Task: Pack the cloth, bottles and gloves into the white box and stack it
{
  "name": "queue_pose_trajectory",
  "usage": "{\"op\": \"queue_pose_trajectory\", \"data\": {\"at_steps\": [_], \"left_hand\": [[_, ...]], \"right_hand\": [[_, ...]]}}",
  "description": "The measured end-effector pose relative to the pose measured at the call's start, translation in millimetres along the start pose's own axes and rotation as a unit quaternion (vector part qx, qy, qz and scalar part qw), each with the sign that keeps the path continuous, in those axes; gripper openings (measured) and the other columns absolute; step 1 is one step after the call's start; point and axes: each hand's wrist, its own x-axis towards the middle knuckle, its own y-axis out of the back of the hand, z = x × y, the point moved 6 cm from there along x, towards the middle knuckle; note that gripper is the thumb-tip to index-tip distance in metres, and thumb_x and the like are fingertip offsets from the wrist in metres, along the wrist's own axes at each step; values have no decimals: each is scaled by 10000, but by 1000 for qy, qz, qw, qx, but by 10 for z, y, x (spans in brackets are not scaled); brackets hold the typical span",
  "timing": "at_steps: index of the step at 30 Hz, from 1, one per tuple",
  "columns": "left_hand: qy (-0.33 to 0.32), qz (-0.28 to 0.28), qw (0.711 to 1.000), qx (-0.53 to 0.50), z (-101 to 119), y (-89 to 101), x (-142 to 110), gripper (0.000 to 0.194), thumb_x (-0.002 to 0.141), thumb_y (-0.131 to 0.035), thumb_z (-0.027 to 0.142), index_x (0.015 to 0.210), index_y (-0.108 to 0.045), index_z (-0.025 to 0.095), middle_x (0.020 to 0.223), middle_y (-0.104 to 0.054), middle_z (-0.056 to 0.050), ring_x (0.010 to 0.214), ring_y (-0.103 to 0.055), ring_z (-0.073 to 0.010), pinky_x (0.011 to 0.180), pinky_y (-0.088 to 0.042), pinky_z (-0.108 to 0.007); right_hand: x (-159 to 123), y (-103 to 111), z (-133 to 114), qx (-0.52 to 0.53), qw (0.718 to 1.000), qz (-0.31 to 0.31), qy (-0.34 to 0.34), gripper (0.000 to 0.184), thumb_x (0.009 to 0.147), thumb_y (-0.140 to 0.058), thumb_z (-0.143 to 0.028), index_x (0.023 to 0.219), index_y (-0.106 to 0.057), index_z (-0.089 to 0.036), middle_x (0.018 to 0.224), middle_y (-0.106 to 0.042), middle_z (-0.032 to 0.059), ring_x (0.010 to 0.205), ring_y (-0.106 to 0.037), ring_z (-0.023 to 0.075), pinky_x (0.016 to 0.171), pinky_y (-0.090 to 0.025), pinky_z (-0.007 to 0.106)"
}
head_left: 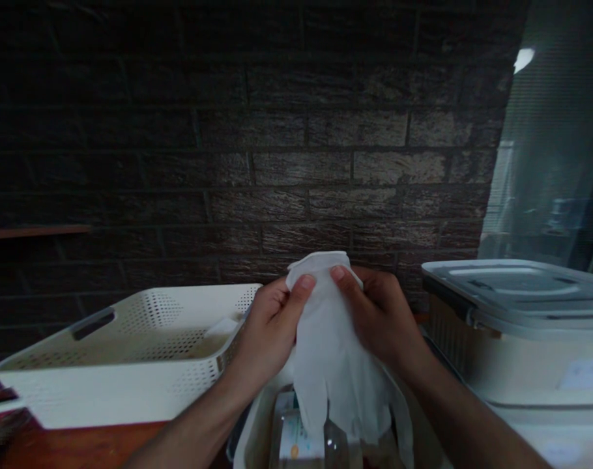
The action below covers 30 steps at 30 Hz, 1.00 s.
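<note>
A white glove (333, 358) hangs in front of me with its fingers pointing down. My left hand (272, 322) pinches its cuff on the left, thumb on top. My right hand (379, 316) grips the cuff on the right, fingers curled behind the fabric. Both hands are closed on the glove, held above an open white bin (250, 430) that has clear plastic packets (296, 443) inside.
A white perforated basket (120, 361) with a dark handle slot stands at the left on a reddish-brown table (72, 446). A lidded pale storage box (521, 326) stands at the right. A dark brick wall (277, 130) fills the background; a clear sheet hangs at the far right.
</note>
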Motion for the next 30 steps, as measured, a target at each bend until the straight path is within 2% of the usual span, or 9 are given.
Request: {"op": "queue_pose_trajectory", "data": {"at_steps": [3,5,11,14,16,19,21,26,30], "left_hand": [[58,-37,995,-78,-117,-49,-1,424,952,-658,576,918,-731,160,688,-629,-13,582,-529,-131,560,-468,-228],[58,-29,995,-74,-142,-64,-23,385,935,-696,545,909,-728,162,701,-634,-12,592,-530,-130,559,-463,-220],[-69,61,988,123,65,2,-70,443,998,-608,515,708,-586,181,616,-517,25,544,-429,-104,461,-340,-190],[-75,70,986,131,109,34,-47,422,1006,-596,491,714,-589,187,607,-524,27,532,-434,-108,460,-348,-200],[-67,70,988,121,113,55,-28,409,1006,-589,506,751,-622,188,619,-567,20,541,-469,-121,466,-367,-209],[-90,89,984,127,138,90,-22,413,1019,-561,541,836,-677,190,673,-626,4,640,-567,-154,552,-442,-222],[-114,108,978,134,147,108,-32,421,1032,-536,550,886,-700,191,739,-665,-8,737,-614,-174,649,-486,-236],[-102,112,979,138,96,103,-39,460,1018,-538,595,927,-713,180,766,-682,-20,726,-600,-180,651,-488,-254],[-76,104,988,87,78,94,-24,458,985,-591,613,975,-729,176,790,-720,-25,687,-619,-173,611,-498,-249]], "right_hand": [[-12,58,-66,-22,998,49,35,498,1039,-533,-571,769,-628,-164,673,-553,-11,585,-435,95,496,-322,208],[-17,71,-75,-55,996,55,45,512,1048,-511,-571,756,-613,-163,668,-537,-10,595,-438,98,503,-315,211],[-10,153,-47,-167,982,80,36,573,1039,-496,-611,727,-637,-151,624,-548,6,591,-442,109,480,-280,223],[-2,168,-52,-135,987,81,24,572,1012,-548,-617,688,-623,-151,606,-513,-5,567,-395,95,459,-254,218],[5,127,-42,-58,997,54,5,549,977,-607,-620,692,-636,-151,611,-527,-9,547,-394,89,448,-263,211],[-4,-42,2,71,996,-46,-35,431,900,-737,-573,820,-711,-151,715,-655,15,590,-524,114,510,-408,216],[-21,-109,40,81,993,-74,-47,407,899,-745,-555,856,-721,-151,770,-687,31,629,-559,129,549,-454,233],[-41,-32,72,-18,1000,13,2,470,1006,-580,-587,778,-616,-177,756,-634,29,685,-537,146,557,-412,241],[-41,-20,41,-33,999,23,24,470,1028,-551,-566,769,-597,-177,768,-634,30,697,-520,144,576,-405,245]]}}
